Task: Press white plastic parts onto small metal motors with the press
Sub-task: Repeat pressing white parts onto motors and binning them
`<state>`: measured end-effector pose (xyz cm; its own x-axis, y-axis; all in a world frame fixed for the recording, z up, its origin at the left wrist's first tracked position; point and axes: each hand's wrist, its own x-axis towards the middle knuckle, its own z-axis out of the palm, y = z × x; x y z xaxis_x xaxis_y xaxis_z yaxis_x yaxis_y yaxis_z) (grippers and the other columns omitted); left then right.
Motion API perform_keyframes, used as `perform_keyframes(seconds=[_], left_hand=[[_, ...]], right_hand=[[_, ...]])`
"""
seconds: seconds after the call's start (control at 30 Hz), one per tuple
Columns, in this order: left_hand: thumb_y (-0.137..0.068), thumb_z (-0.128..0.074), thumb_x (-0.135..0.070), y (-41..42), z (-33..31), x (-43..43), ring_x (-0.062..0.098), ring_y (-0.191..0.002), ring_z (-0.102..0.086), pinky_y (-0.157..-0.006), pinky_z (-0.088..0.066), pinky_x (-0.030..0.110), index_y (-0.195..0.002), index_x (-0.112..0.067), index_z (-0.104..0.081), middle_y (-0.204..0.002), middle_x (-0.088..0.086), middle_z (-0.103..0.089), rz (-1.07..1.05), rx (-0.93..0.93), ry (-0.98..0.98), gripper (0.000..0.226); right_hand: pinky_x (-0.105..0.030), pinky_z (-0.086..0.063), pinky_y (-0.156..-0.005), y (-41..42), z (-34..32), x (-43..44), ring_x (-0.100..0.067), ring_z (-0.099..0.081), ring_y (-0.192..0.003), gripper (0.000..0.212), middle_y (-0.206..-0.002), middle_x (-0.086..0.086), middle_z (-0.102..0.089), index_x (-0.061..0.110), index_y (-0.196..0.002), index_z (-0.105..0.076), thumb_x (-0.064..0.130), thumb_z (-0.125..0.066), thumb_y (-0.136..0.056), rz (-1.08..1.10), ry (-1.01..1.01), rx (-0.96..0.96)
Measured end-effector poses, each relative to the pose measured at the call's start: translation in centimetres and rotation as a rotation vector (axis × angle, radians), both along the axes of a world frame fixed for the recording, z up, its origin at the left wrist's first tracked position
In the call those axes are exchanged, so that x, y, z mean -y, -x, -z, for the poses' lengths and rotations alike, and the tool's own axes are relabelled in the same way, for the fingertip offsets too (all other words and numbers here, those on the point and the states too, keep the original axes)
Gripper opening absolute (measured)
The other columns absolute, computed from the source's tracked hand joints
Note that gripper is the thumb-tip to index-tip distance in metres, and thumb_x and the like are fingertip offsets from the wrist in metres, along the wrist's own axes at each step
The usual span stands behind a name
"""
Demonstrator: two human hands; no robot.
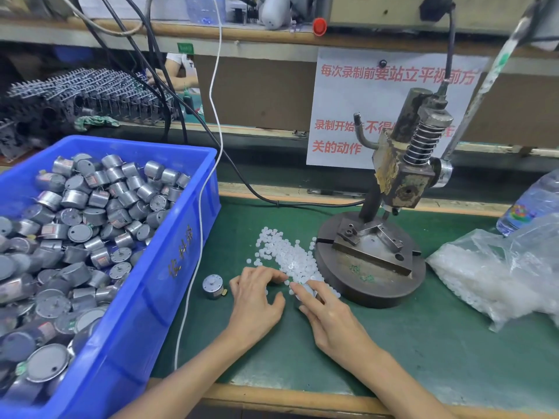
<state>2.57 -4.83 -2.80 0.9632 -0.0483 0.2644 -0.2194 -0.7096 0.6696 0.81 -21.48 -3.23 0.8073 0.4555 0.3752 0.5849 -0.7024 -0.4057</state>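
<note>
A loose heap of small white plastic parts (284,255) lies on the green mat just left of the hand press (372,255). My left hand (257,300) rests at the heap's near edge, fingertips among the parts. My right hand (326,316) holds a small metal motor (305,293), mostly hidden under its fingers, with the forefinger stretched over its top. Another motor (213,286) stands upright on the mat to the left. The press's round base and its fixture carry no motor.
A blue bin (181,237) full of metal motors fills the left. A clear bag (499,267) of white parts and a water bottle (529,204) lie at the right. A white cable (198,237) hangs beside the bin. The press lever (496,71) slants up at the right.
</note>
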Motion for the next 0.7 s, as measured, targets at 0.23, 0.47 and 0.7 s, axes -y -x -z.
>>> perform_keyframes(seconds=[0.23, 0.47, 0.7], left_hand=[[-0.074, -0.055, -0.014, 0.9, -1.1, 1.3, -0.001, -0.11, -0.042, -0.098, -0.024, 0.014, -0.123, -0.029, -0.048, -0.115, -0.018, -0.049, 0.244, 0.076, 0.087, 0.052], [-0.077, -0.071, -0.014, -0.5, -3.8, 6.0, -0.003, -0.101, -0.053, -0.092, -0.037, 0.015, -0.114, -0.025, -0.061, -0.108, -0.02, -0.06, 0.374, 0.179, 0.246, 0.04], [-0.077, -0.074, -0.034, -4.8, -4.6, 10.6, 0.01, -0.101, -0.047, -0.088, -0.036, 0.028, -0.106, -0.024, -0.064, -0.095, -0.026, -0.051, 0.274, 0.118, 0.099, 0.032]], right_hand=[[-0.013, -0.042, -0.068, -0.7, -0.8, 0.7, 0.002, -0.054, -0.066, 0.023, -0.077, 0.015, -0.061, 0.021, -0.118, -0.058, 0.016, -0.054, -0.095, 0.138, -0.525, -0.346], [-0.022, -0.033, -0.038, -2.2, -4.1, 2.7, -0.014, -0.043, -0.038, 0.029, -0.063, -0.008, -0.053, 0.012, -0.089, -0.048, 0.038, -0.04, -0.1, 0.376, -0.97, -0.707], [-0.022, -0.032, -0.036, -3.3, -6.3, 6.6, -0.013, -0.043, -0.036, 0.026, -0.061, -0.008, -0.059, 0.01, -0.097, -0.045, 0.033, -0.034, -0.103, 0.568, -1.02, -0.666]])
